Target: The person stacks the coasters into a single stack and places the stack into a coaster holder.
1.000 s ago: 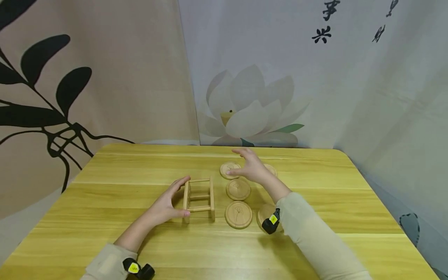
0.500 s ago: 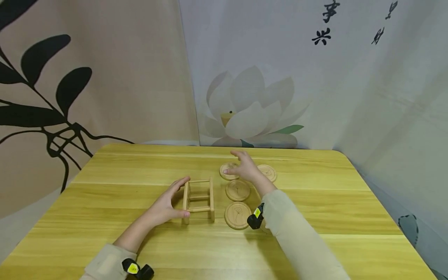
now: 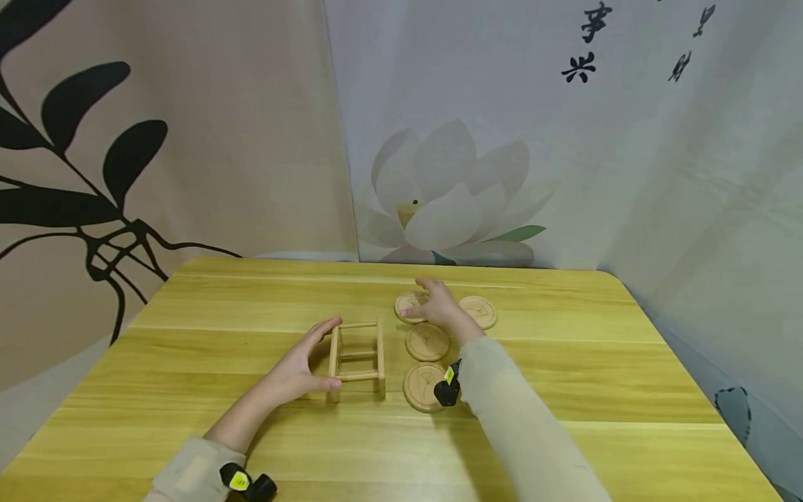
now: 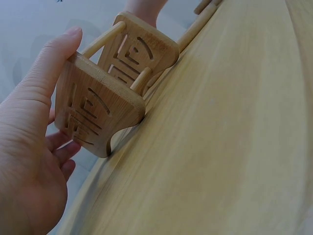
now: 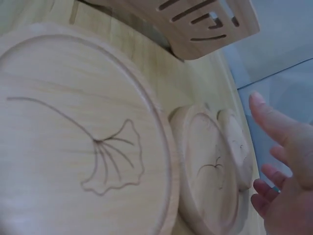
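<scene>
We see the left hand (image 3: pixel 291 373) with its thumb on the near edge of a slotted end panel (image 4: pixel 98 105) and its fingers at the far edge, gripping this side of the wooden coaster rack (image 3: pixel 380 362). The left forearm slants up from the lower left, the palm turned toward the panel. The right hand (image 3: pixel 444 308) holds nothing: its thumb points left, apart from the loosely bent fingers, over the farthest round coaster (image 3: pixel 405 301). We cannot tell whether it touches that disc. The right forearm reaches forward and leftward, its beige sleeve (image 3: pixel 511 415) drawn to the wrist.

The rack stands on the wooden tabletop (image 3: pixel 596 376), left of the coasters. Nearer us in the same column lie a middle coaster (image 3: pixel 427 341) and a ginkgo-engraved coaster (image 3: pixel 419 387), partly behind the right wrist camera (image 3: pixel 447 392). A fourth coaster (image 3: pixel 478 312) lies right of the hand. Behind hangs a lotus-printed curtain (image 3: pixel 452 202).
</scene>
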`<state>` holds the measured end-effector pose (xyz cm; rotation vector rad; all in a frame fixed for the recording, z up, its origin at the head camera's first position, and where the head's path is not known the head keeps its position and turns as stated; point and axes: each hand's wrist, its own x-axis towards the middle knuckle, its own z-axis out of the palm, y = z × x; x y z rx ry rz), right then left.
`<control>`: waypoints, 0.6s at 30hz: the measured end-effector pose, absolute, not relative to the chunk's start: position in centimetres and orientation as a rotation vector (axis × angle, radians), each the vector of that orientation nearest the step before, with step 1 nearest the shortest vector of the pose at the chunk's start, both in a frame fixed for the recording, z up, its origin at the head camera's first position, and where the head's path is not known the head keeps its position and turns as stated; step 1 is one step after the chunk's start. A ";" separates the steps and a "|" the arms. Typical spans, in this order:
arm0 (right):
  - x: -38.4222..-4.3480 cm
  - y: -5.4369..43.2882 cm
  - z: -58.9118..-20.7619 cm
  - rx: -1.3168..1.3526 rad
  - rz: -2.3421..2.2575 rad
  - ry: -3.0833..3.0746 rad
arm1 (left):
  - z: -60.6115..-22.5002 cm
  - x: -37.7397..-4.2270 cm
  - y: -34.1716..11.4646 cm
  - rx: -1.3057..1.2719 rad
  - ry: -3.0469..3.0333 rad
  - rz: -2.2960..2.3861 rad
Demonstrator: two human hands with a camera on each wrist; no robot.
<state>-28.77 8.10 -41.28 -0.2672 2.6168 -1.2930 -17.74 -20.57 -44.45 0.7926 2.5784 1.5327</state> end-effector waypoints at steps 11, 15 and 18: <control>-29.0 7.7 -42.2 -0.226 -1.236 2.610 | -44.5 -17.7 -20.6 0.795 2.578 1.529; -29.2 7.6 -42.7 -0.209 -1.226 2.617 | -44.6 -17.7 -20.6 0.787 2.588 1.519; -29.2 7.5 -42.8 -0.224 -1.182 2.655 | -44.6 -17.7 -20.6 0.776 2.593 1.514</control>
